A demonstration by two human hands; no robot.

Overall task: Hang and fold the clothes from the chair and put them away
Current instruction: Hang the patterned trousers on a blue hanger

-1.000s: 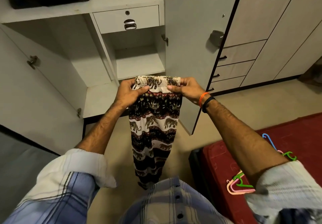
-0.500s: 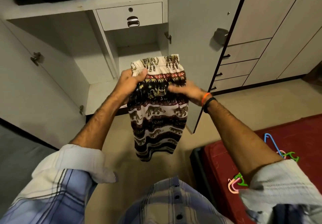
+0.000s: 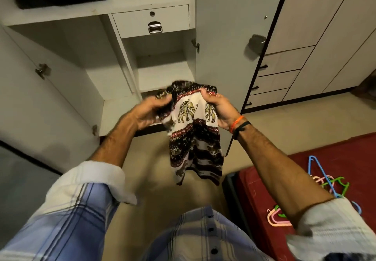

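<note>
Cotton-looking printed trousers (image 3: 194, 130), black and white with gold elephants, hang folded between my hands in front of the open wardrobe (image 3: 61, 61). My right hand (image 3: 218, 111) clenches the top right edge, thumb over the cloth and fingers curled behind it. My left hand (image 3: 151, 111) grips the bunched left edge at the same height, though that side is blurred. From both grips the cloth falls straight down, its lower end loose above the floor (image 3: 154, 171). Beyond my knuckles lies a low shelf (image 3: 120, 108). Below my right forearm, coloured hangers (image 3: 325, 187) lie on a red surface (image 3: 264, 189).
</note>
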